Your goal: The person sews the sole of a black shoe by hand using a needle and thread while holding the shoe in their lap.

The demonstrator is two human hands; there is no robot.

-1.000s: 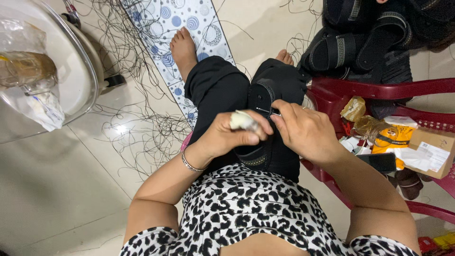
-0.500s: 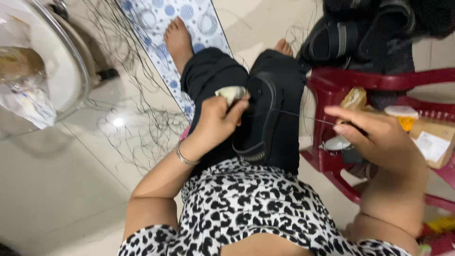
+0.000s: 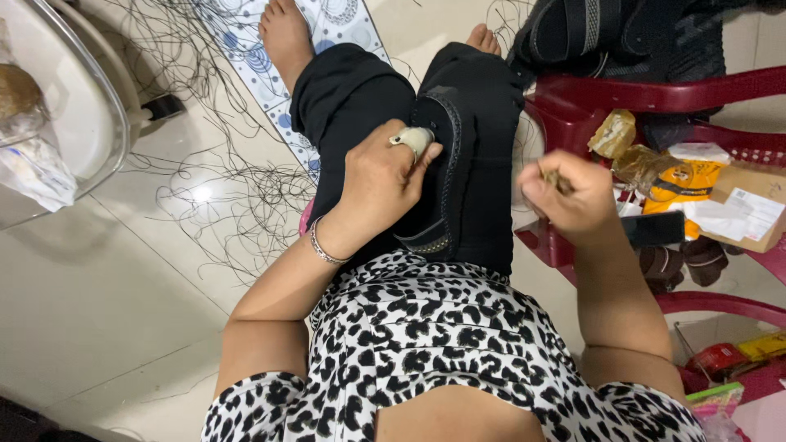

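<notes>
Loose black threads (image 3: 205,176) lie tangled across the pale tiled floor (image 3: 98,311), near a blue patterned mat (image 3: 262,57). A red plastic chair (image 3: 655,94) carries yellow snack packets (image 3: 675,184), a cardboard box (image 3: 749,217) and a dark phone (image 3: 653,229). Black bags (image 3: 622,33) rest behind it. A white basin (image 3: 78,123) sits at the left.

A black shoe (image 3: 446,176) lies on the person's lap, across the black trousers, with its long side running from the knees toward the belly. It has a neat row of small stitches along its rim and a pale stitched band at the end near the belly. The left hand (image 3: 378,184), with a whitish wrap on one finger, rests on the shoe's side and holds it.
</notes>
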